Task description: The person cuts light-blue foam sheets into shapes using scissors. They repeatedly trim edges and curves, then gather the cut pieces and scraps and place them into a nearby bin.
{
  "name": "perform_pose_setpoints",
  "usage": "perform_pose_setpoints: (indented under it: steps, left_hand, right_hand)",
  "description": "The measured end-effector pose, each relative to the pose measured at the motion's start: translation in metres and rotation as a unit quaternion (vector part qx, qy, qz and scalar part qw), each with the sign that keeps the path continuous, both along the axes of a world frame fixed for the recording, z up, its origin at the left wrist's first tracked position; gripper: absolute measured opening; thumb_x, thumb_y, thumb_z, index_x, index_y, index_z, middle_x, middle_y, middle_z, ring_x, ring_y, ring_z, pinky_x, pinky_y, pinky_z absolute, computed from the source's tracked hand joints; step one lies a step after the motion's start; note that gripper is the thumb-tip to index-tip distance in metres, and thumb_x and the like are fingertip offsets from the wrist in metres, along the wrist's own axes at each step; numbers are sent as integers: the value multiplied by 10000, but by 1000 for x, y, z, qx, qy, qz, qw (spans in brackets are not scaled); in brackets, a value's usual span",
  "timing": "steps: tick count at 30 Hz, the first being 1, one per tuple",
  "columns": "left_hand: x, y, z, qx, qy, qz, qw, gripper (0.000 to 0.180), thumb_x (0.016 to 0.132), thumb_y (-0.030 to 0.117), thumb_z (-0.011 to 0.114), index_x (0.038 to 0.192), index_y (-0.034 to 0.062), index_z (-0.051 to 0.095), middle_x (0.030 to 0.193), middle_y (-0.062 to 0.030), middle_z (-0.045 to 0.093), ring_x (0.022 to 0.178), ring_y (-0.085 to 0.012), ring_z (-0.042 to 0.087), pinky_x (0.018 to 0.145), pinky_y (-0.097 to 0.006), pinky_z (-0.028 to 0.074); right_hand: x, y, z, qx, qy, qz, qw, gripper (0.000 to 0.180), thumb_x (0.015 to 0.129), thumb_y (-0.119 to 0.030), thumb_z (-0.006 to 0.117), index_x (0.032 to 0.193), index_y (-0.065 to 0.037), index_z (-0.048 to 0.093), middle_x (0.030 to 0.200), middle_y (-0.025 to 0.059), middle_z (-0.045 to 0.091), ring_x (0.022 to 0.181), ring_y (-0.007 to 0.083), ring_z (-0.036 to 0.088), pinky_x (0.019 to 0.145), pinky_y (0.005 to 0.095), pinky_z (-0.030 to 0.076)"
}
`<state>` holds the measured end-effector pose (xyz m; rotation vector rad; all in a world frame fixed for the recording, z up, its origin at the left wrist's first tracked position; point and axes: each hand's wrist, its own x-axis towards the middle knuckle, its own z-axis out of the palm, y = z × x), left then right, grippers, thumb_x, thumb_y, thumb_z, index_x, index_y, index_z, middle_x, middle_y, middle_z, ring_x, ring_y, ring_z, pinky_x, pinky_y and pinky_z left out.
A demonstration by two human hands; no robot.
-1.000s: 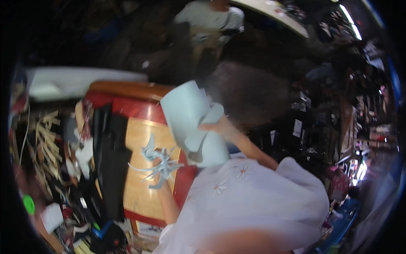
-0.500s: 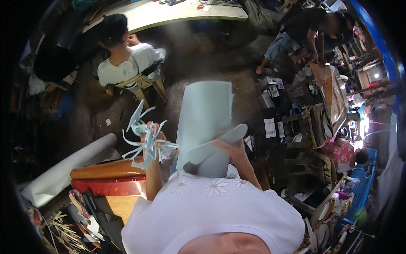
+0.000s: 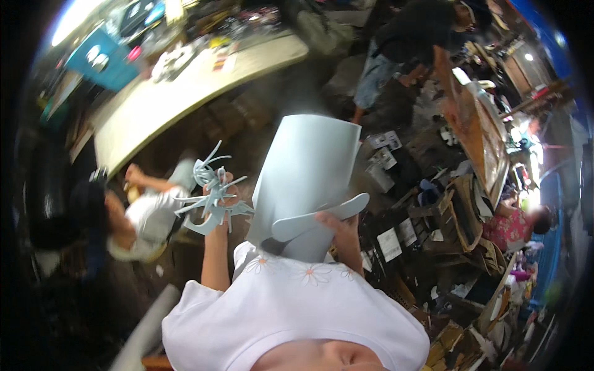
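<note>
In the head view, the left hand (image 3: 218, 188) is raised, its fingers closed around a bundle of pale blue-grey offcut strips (image 3: 210, 196) that fan out in thin curved prongs. The right hand (image 3: 337, 224) grips a large curved pale blue-grey sheet (image 3: 306, 179) standing upright in front of the chest, with a sole-shaped cutout (image 3: 318, 217) pinned against it under the thumb. Both sleeves belong to a white embroidered top (image 3: 291, 309). Beyond, a seated person in white (image 3: 145, 213) works near a long pale table (image 3: 185, 80), and another person in dark clothes (image 3: 414, 43) bends over clutter.
</note>
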<state>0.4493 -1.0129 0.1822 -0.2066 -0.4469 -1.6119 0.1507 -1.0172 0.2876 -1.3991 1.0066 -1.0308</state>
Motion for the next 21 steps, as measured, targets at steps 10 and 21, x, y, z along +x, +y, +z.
perform_pose_setpoints:
  steps: [10,21]
  left_hand:
    - [-59,-388,34,99,-128,-78,984,202,901,223,479,1021,65,517,792,-17,492,523,-83,449,403,-211,317]
    - [-24,-804,31,79,-476,203,852,343,861,215,607,1137,29,525,931,-53,586,746,-135,558,621,-254,455]
  right_hand:
    - [-12,-263,-15,126,-143,-138,972,402,600,-101,846,839,-107,523,784,4,581,717,94,542,626,250,474]
    - [-3,-592,-17,27,-78,-65,994,494,541,-126,875,902,-82,540,864,15,579,785,135,575,661,263,487]
